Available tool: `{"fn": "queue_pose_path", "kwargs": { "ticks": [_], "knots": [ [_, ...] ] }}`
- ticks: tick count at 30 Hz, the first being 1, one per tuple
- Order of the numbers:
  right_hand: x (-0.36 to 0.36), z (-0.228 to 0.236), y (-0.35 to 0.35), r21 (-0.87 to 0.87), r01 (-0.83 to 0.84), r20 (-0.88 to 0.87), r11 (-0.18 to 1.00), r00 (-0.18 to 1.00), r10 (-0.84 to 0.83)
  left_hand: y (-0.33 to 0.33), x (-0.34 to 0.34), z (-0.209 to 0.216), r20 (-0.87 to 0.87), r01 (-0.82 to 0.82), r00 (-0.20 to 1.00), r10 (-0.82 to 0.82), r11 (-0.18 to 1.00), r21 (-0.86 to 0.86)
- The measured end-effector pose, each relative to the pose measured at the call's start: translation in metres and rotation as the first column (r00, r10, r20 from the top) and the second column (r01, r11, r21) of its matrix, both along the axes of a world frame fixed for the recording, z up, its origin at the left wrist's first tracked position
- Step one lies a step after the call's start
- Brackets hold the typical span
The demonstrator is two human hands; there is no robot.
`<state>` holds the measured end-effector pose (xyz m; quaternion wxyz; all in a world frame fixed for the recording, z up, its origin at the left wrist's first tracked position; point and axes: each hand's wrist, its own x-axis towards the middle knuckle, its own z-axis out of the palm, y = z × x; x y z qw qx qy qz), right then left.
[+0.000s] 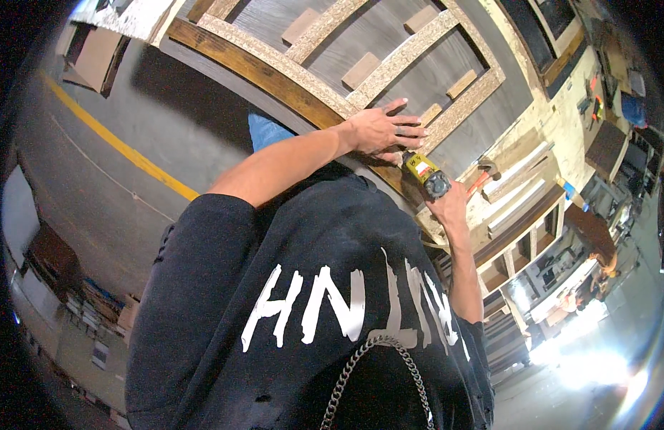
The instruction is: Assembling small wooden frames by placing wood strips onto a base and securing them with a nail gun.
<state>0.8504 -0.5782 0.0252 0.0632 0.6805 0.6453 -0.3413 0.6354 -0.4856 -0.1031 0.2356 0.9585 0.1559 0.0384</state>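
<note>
My left hand [386,132] rests with its fingers spread on the corner of a wooden panel frame, beside a particleboard strip [457,115]. In my right hand [450,206] is a yellow and black power tool [422,170]; which kind it is I cannot tell. The front end of the tool points at the frame near my left fingers, and its tip is hidden. The frame has a brown stained wooden rail [260,75] along its near edge. Grey wood-grain board [411,64] shows between the particleboard strips, with small wood blocks [361,70] on it.
A hammer [484,174] with an orange handle lies on the bench right of the tool, near loose wood strips [522,175]. Another wooden frame [525,247] stands farther right. A cardboard box [95,57] is at the far left, and a yellow line [117,140] crosses the floor.
</note>
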Motion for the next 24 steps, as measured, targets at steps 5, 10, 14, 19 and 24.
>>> {"fn": "queue_pose_path", "kwargs": {
  "ticks": [5,10,14,19,24],
  "knots": [
    [0.007,-0.007,-0.002,-0.028,-0.022,0.024,0.999,0.999,0.023,-0.003,0.001,-0.003,0.015,-0.006,1.0,0.006,1.0,0.01],
    [0.005,-0.008,-0.003,0.003,-0.075,0.054,0.997,0.996,0.075,-0.002,0.0,-0.006,0.024,-0.007,1.0,0.006,1.0,0.028],
    [-0.004,-0.003,0.0,-0.03,-0.078,0.089,0.997,0.993,0.08,-0.002,-0.001,-0.002,0.029,-0.011,1.0,0.01,1.0,0.026],
    [0.007,-0.01,0.001,0.017,-0.134,0.072,0.991,0.989,0.132,0.002,-0.003,0.006,0.018,-0.038,0.999,0.038,0.999,0.033],
    [0.037,-0.006,-0.024,-0.059,0.448,-0.167,0.892,0.876,-0.452,0.021,-0.026,0.121,0.203,-0.37,0.821,0.534,0.768,-0.523]
  ]
}}
